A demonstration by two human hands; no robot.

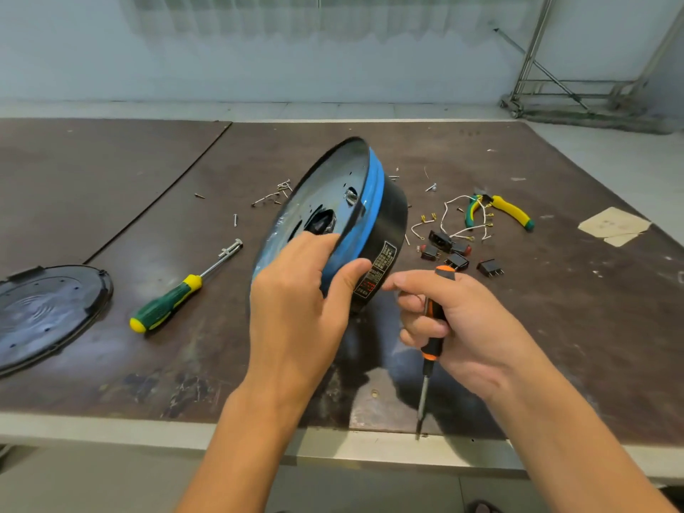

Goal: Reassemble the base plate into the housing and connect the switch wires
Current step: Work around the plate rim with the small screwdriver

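Observation:
A round black housing (388, 216) with a blue band is tilted up on its edge at the table's middle. Its shiny metal plate (325, 194) faces left toward me. My left hand (299, 301) grips the housing's near rim, fingers on the plate and thumb on the black wall by a label. My right hand (451, 323) holds an orange-and-black screwdriver (431, 327), tip pointing down toward the table's front edge. The forefinger reaches toward the housing. Several black switches (457, 253) and white wires (462, 220) with brass terminals lie right of the housing.
A black round cover (44, 312) lies at the left edge. A green-and-yellow nut driver (174, 294) lies beside it. Loose screws (277, 192) are scattered behind the housing. Green-and-yellow pliers (507, 211) and paper scraps (614, 225) lie at the right. The table's front edge (148, 431) is near.

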